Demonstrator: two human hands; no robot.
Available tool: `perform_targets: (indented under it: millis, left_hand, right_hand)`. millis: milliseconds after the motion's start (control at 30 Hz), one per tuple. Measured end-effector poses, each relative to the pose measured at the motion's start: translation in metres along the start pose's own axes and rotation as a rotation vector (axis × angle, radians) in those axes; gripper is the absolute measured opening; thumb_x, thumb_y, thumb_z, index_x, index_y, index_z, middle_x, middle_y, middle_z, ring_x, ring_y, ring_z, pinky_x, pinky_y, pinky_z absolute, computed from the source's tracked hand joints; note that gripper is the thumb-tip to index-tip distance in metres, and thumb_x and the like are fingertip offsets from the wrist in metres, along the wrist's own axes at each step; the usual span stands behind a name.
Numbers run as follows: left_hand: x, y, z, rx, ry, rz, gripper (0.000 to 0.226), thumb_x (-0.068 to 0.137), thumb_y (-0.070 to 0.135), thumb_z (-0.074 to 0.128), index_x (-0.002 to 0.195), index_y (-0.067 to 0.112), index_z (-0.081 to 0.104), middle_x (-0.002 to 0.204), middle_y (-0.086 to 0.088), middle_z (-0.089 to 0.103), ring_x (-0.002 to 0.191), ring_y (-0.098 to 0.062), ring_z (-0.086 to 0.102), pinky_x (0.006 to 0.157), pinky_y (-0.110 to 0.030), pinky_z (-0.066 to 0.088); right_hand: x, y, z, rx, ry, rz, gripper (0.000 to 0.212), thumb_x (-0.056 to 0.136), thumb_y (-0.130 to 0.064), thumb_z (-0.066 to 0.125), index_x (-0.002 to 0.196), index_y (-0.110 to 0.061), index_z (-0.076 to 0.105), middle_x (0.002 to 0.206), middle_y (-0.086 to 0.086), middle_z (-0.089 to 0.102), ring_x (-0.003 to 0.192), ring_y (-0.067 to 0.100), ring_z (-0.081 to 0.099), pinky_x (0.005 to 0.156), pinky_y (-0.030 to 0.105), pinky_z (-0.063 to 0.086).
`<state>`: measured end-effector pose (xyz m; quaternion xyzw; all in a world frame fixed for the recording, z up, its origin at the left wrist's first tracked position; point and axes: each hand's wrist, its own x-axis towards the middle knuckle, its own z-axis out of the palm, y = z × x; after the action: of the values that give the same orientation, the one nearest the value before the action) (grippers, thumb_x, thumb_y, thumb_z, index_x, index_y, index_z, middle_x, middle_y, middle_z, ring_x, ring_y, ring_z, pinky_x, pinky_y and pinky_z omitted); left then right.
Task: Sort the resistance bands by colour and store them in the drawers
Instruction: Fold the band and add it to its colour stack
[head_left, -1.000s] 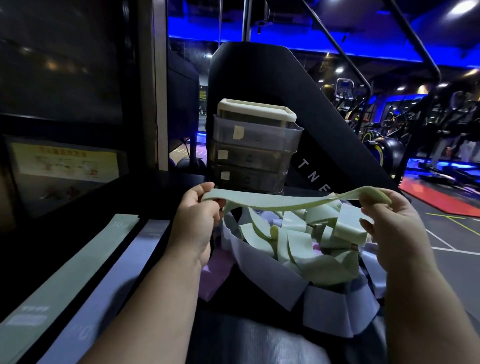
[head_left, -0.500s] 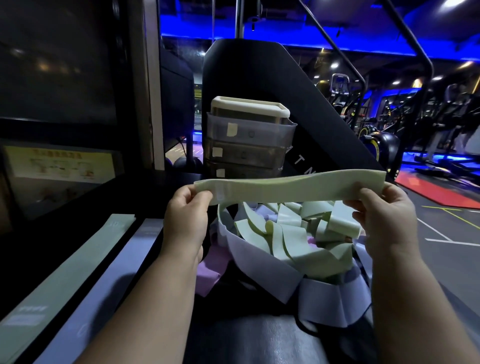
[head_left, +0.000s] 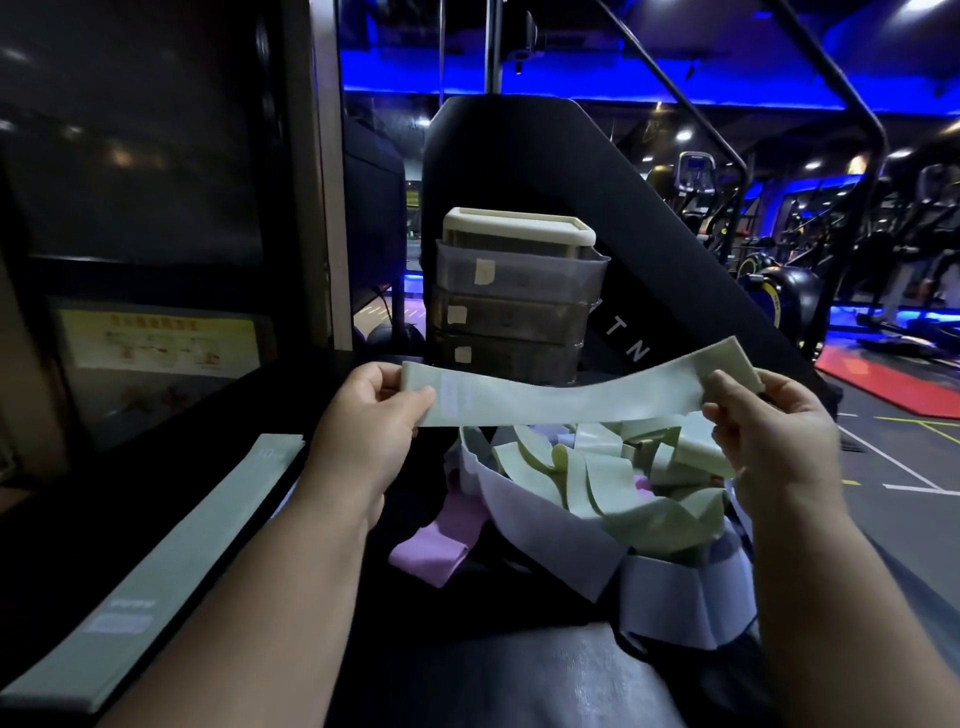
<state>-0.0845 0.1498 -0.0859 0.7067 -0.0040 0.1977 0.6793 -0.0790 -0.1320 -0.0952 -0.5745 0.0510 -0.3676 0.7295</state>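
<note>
While your left hand (head_left: 363, 428) and right hand (head_left: 779, 441) pinched the ends of the green band (head_left: 571, 404), it sagged; even tension likely suited stacking.

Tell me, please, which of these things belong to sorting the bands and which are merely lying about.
Part of the job: green resistance band pinched between left hand and right hand; mixed pile of bands; three-drawer unit; flat green band laid out at left.
Just lying about: yellow notice; red floor mat; gym machines.
</note>
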Motion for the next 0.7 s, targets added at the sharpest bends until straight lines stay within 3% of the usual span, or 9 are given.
perform_targets:
  millis: [100, 167, 233, 333, 433, 533, 633, 700]
  left_hand:
    - [-0.008, 0.000, -0.027, 0.055, -0.067, -0.012, 0.006, 0.093, 0.011, 0.059, 0.091, 0.017, 0.062, 0.084, -0.003, 0.065, 0.068, -0.013, 0.056, 0.062, -0.024, 0.044]
    - [-0.016, -0.004, -0.044, 0.100, -0.087, -0.021, 0.008, 0.093, 0.010, 0.058, 0.089, 0.016, 0.062, 0.078, 0.000, 0.063, 0.067, -0.012, 0.055, 0.059, -0.023, 0.041]
    - [-0.024, -0.009, -0.063, 0.130, -0.100, -0.039, 0.008, 0.090, 0.010, 0.060, 0.084, 0.015, 0.062, 0.072, 0.003, 0.060, 0.066, -0.012, 0.052, 0.059, -0.024, 0.040]
    - [-0.033, -0.020, -0.093, 0.136, -0.108, -0.087, 0.015, 0.072, 0.023, 0.066, 0.078, 0.010, 0.061, 0.067, 0.002, 0.057, 0.066, -0.014, 0.049, 0.063, -0.027, 0.041]
    - [-0.040, -0.027, -0.119, 0.150, -0.117, -0.112, 0.034, 0.059, 0.031, 0.061, 0.081, 0.006, 0.061, 0.072, -0.004, 0.058, 0.067, -0.018, 0.049, 0.064, -0.032, 0.041]
    - [-0.045, -0.031, -0.141, 0.199, -0.134, -0.115, 0.041, 0.048, 0.043, 0.063, 0.078, 0.015, 0.063, 0.070, -0.005, 0.059, 0.067, -0.020, 0.051, 0.066, -0.039, 0.042]
    - [-0.045, -0.036, -0.157, 0.275, -0.114, -0.085, 0.032, 0.052, 0.042, 0.064, 0.081, 0.030, 0.063, 0.063, 0.003, 0.061, 0.064, -0.019, 0.053, 0.067, -0.042, 0.043]
    - [-0.044, -0.039, -0.165, 0.345, -0.088, -0.058, 0.019, 0.066, 0.031, 0.067, 0.083, 0.032, 0.059, 0.059, 0.005, 0.059, 0.059, -0.016, 0.051, 0.063, -0.038, 0.043]
  right_hand:
    - [-0.011, -0.005, 0.011, 0.033, -0.082, 0.048, 0.021, 0.090, -0.014, 0.067, 0.110, -0.010, 0.062, 0.076, 0.000, 0.063, 0.058, 0.000, 0.062, 0.053, 0.013, 0.046]
    - [-0.018, -0.009, 0.019, 0.050, -0.141, 0.083, 0.012, 0.091, -0.008, 0.062, 0.102, -0.012, 0.064, 0.070, -0.001, 0.064, 0.057, 0.001, 0.062, 0.051, 0.012, 0.046]
    - [-0.026, -0.012, 0.027, 0.062, -0.194, 0.117, 0.018, 0.092, 0.001, 0.054, 0.095, -0.013, 0.064, 0.067, 0.002, 0.066, 0.055, 0.003, 0.062, 0.050, 0.012, 0.046]
    - [-0.039, -0.011, 0.041, 0.012, -0.292, 0.076, 0.026, 0.091, 0.007, 0.049, 0.106, -0.009, 0.062, 0.078, 0.011, 0.064, 0.055, 0.003, 0.060, 0.050, 0.012, 0.045]
    - [-0.050, -0.004, 0.054, -0.097, -0.296, 0.001, 0.034, 0.089, 0.002, 0.059, 0.115, -0.020, 0.055, 0.082, 0.005, 0.065, 0.055, 0.002, 0.060, 0.049, 0.013, 0.044]
    - [-0.060, 0.004, 0.070, -0.229, -0.278, -0.095, 0.041, 0.087, -0.005, 0.067, 0.100, -0.038, 0.048, 0.083, 0.000, 0.063, 0.067, 0.008, 0.061, 0.060, 0.020, 0.048]
    - [-0.068, 0.012, 0.088, -0.203, -0.313, -0.111, 0.038, 0.090, -0.001, 0.063, 0.090, -0.034, 0.045, 0.080, 0.003, 0.062, 0.061, 0.005, 0.063, 0.059, 0.021, 0.053]
    - [-0.071, 0.016, 0.102, -0.199, -0.337, -0.102, 0.033, 0.092, 0.003, 0.058, 0.086, -0.028, 0.048, 0.075, 0.006, 0.061, 0.055, 0.004, 0.062, 0.055, 0.019, 0.052]
